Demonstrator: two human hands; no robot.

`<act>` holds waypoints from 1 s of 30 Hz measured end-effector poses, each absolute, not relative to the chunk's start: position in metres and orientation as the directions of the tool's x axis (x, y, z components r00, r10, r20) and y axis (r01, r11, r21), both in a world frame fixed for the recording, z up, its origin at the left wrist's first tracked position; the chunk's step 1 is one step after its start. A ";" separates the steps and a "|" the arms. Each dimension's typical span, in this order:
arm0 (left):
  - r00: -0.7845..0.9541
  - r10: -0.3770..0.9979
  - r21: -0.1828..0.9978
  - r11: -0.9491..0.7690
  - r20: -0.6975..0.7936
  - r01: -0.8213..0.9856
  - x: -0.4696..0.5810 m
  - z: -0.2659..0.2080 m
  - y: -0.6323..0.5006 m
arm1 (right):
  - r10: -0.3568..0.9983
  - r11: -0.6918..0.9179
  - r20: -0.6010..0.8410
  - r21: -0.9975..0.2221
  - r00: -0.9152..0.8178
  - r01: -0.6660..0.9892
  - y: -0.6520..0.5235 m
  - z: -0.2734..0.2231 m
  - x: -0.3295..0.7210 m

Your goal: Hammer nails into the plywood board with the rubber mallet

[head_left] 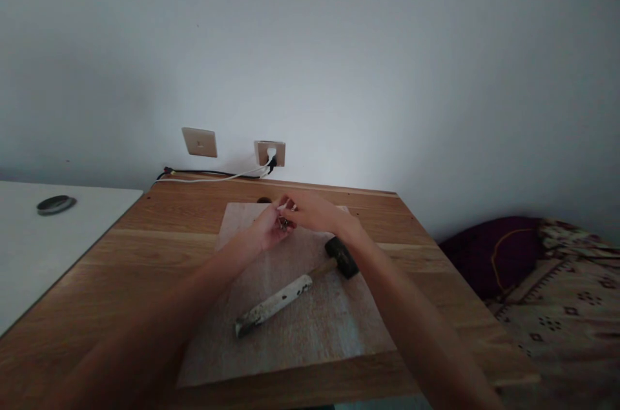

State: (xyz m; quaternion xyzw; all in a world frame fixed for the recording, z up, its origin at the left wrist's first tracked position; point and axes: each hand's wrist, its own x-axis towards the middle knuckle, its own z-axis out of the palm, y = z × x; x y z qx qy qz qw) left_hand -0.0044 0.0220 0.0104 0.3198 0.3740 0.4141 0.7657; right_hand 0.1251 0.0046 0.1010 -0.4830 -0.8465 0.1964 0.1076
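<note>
Over the far part of a pale board (300, 352), my two hands meet. My left hand (268, 228) is palm up with its fingers curled around small shiny metal pieces (283, 223), too small to name exactly. From the right, my right hand (312, 211) reaches over with its fingertips pinched together at those pieces; what they grip is hidden. Nearer to me, a hammer (283, 299) lies slantwise on the board. Its black head points to the upper right, close to my right forearm, and its handle is wrapped or painted white.
The board rests on a wooden table (159, 255). A dark round object (264, 200) sits behind it. Cables (208, 177) run along the wall to a socket (261, 153). At left, a white surface (29, 248) bears a round lid (56, 205); patterned bedding (557, 319) lies right.
</note>
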 end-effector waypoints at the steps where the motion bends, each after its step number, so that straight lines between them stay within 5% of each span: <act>1: 0.357 0.884 0.770 0.447 -0.301 -0.455 -0.002 0.009 0.020 | 0.848 0.481 0.022 -0.452 -0.530 0.751 0.001 0.103 0.122; 6: 0.290 0.910 0.780 0.407 -0.298 -0.475 0.003 0.004 0.012 | 0.853 0.495 0.223 -0.633 -0.472 0.595 -0.019 0.097 0.142; 11: 0.257 0.966 0.999 -0.041 0.040 -0.001 -0.017 0.011 0.004 | 0.891 0.442 0.292 -0.732 -0.347 0.519 -0.054 0.075 0.181; 14: 0.399 0.901 0.895 -0.310 0.169 0.321 -0.046 0.028 -0.011 | 0.914 0.403 0.300 -0.737 -0.272 0.543 -0.081 0.058 0.209; 17: 0.471 0.864 0.656 -0.460 0.176 0.598 -0.076 0.042 -0.047 | 0.953 0.281 0.275 -0.640 -0.128 0.715 -0.111 0.032 0.241; 20: 0.335 0.922 0.381 -0.386 0.195 0.840 -0.100 0.035 -0.097 | 0.956 0.086 0.284 -0.509 0.073 0.857 -0.141 -0.006 0.269; 23: 0.092 0.978 0.291 -0.144 0.187 0.946 -0.117 0.007 -0.138 | 0.947 -0.070 0.244 -0.473 0.207 0.878 -0.167 -0.041 0.280; 30: -0.136 0.982 0.634 0.021 0.134 0.773 -0.163 -0.024 -0.149 | 0.960 0.046 0.265 -0.468 0.091 0.882 -0.181 -0.058 0.245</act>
